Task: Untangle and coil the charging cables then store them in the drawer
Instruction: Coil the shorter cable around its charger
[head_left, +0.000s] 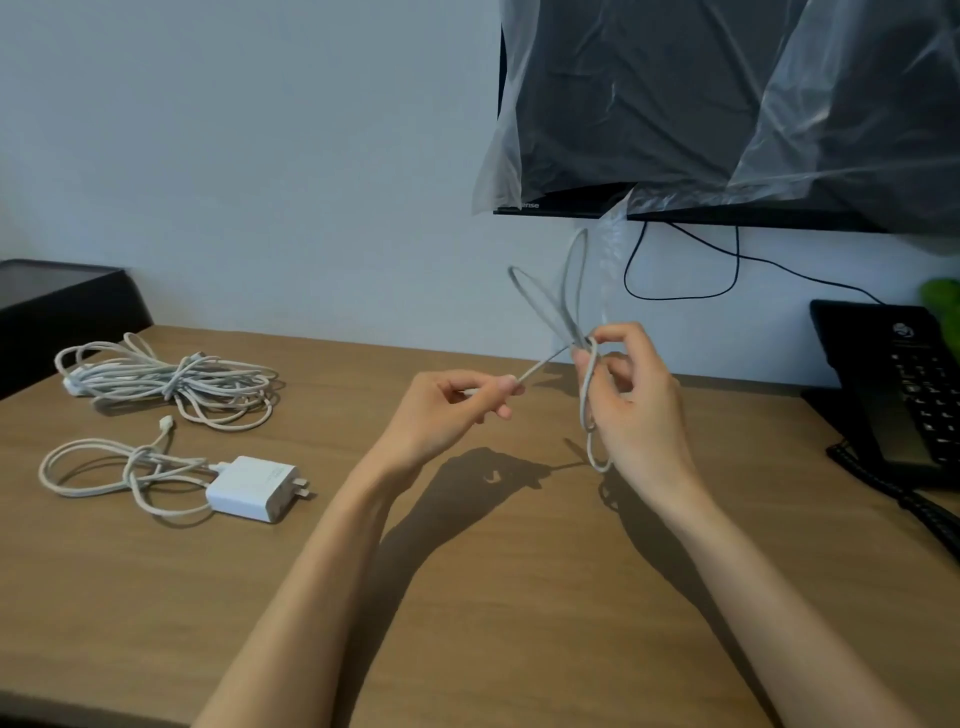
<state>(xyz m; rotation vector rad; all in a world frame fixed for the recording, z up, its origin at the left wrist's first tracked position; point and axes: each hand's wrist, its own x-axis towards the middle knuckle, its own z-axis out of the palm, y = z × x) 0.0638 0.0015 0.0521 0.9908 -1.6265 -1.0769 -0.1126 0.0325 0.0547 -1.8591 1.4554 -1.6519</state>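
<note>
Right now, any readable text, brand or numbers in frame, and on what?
"ense": bottom bezel of the black wall screen; the word's start is hidden under the clear plastic sheet.
White charger block: faint grey print, too blurred to read.
Black desk telephone: round logo and key markings, too small to read.

A cable bundle (171, 382) is lying at the far left of the tabletop (467, 597). Just in front of it, a second cable (124, 470) is lying with a charger (254, 488) at its right end. Above the middle, the left hand (447, 410) and right hand (639, 410) are holding a third cable (563, 306) between them. A telephone (904, 384) is sitting at the right edge, below a screen (675, 104) hanging on the wall behind.
</note>
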